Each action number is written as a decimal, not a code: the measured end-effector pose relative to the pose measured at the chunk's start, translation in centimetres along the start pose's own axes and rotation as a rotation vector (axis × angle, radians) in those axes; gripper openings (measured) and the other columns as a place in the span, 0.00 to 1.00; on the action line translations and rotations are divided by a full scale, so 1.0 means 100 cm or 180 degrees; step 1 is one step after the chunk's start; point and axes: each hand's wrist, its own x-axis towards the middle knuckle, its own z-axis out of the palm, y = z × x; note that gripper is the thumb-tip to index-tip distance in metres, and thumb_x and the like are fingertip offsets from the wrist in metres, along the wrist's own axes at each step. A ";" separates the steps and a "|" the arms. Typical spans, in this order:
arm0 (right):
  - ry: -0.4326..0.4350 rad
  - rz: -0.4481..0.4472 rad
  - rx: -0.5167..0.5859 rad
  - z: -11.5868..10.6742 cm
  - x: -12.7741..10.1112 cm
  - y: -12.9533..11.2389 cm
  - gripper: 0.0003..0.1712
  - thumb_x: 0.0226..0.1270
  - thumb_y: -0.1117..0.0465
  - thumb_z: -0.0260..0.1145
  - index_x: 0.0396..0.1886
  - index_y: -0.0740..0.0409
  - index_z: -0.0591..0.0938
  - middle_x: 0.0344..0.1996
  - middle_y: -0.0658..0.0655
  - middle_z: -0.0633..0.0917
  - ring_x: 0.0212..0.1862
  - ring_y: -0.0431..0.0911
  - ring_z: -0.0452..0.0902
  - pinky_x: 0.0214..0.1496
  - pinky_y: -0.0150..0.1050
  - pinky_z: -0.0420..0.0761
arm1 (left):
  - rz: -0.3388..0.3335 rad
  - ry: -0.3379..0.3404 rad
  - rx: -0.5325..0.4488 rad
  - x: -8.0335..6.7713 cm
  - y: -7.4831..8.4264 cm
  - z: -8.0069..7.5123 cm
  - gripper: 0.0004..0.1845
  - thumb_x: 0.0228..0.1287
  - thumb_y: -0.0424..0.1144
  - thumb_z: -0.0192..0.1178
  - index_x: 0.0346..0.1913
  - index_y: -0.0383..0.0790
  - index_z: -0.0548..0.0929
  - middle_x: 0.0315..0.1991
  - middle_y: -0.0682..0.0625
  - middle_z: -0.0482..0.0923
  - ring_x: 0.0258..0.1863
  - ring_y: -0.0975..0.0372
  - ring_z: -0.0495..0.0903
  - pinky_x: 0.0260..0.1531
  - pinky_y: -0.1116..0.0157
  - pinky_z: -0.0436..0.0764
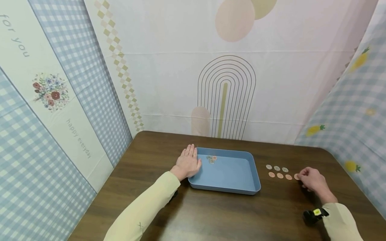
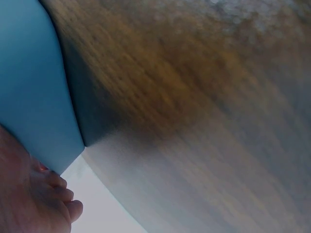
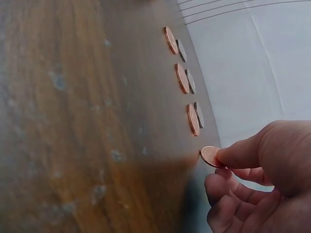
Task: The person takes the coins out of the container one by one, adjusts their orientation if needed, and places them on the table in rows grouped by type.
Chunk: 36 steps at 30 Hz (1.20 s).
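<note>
A blue tray (image 1: 229, 185) sits mid-table with a few coins (image 1: 211, 158) in its far left corner. My left hand (image 1: 189, 161) lies flat with straight fingers against the tray's left rim (image 2: 34, 97). To the right of the tray lie two short rows of coins: silver ones (image 1: 276, 168) behind, copper ones (image 1: 280, 175) in front. My right hand (image 1: 312, 179) pinches the rightmost copper coin (image 3: 210, 156) between thumb and fingers, at the table surface. In the right wrist view the other coins (image 3: 193, 119) line up beyond it.
The dark wooden table (image 1: 211, 214) is enclosed by patterned cloth walls (image 1: 75, 100) on the left, back and right. A small black object with a yellow tag (image 1: 315, 213) sits at my right wrist.
</note>
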 end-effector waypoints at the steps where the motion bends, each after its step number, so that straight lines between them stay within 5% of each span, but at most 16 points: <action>1: 0.0010 -0.0003 -0.0016 0.000 0.000 0.000 0.15 0.67 0.59 0.59 0.37 0.70 0.74 0.20 0.54 0.81 0.22 0.45 0.77 0.22 0.41 0.79 | 0.0003 -0.0002 0.0000 -0.001 0.000 0.000 0.36 0.77 0.53 0.30 0.77 0.32 0.50 0.79 0.38 0.44 0.80 0.50 0.44 0.78 0.55 0.50; 24: -0.0030 0.0169 0.0025 0.007 -0.024 0.000 0.15 0.66 0.56 0.62 0.34 0.65 0.71 0.20 0.53 0.76 0.20 0.46 0.72 0.21 0.42 0.75 | 0.0101 -0.0030 0.0021 -0.012 -0.006 0.000 0.36 0.77 0.53 0.30 0.77 0.32 0.50 0.79 0.38 0.44 0.80 0.50 0.44 0.77 0.55 0.51; 36: 0.0040 -0.0073 0.0149 0.012 -0.047 -0.041 0.15 0.72 0.56 0.56 0.40 0.67 0.70 0.26 0.55 0.76 0.22 0.45 0.75 0.20 0.41 0.74 | 0.0168 -0.0035 0.0030 -0.021 -0.012 0.002 0.36 0.77 0.53 0.29 0.77 0.32 0.49 0.79 0.38 0.43 0.80 0.50 0.44 0.78 0.55 0.50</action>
